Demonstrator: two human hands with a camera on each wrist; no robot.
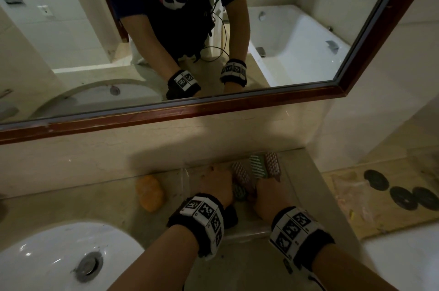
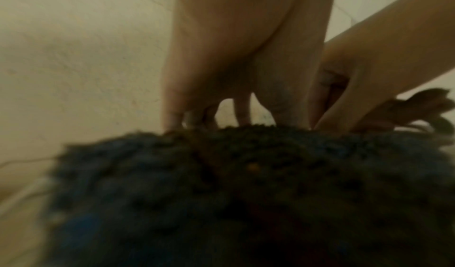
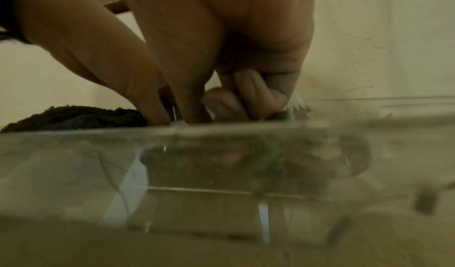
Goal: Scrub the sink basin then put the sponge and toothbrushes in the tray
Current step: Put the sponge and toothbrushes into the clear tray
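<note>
A clear plastic tray (image 1: 247,235) stands on the counter right of the white sink basin (image 1: 47,255). Several toothbrushes (image 1: 257,167) lie in the tray with their bristle heads toward the wall. My right hand (image 1: 268,193) is inside the tray, its fingers (image 3: 253,94) curled round a green toothbrush with white bristles (image 3: 294,102). My left hand (image 1: 216,183) reaches down into the tray beside it; its fingertips are hidden behind a dark blue-green scrub pad (image 2: 246,183) that lies in the tray's near left corner (image 1: 231,217). An orange sponge (image 1: 149,193) lies on the counter left of the tray.
A wood-framed mirror (image 1: 213,110) hangs above the backsplash. The counter ends just right of the tray, with the floor and dark round discs (image 1: 392,191) below. The sink drain (image 1: 89,262) is at lower left.
</note>
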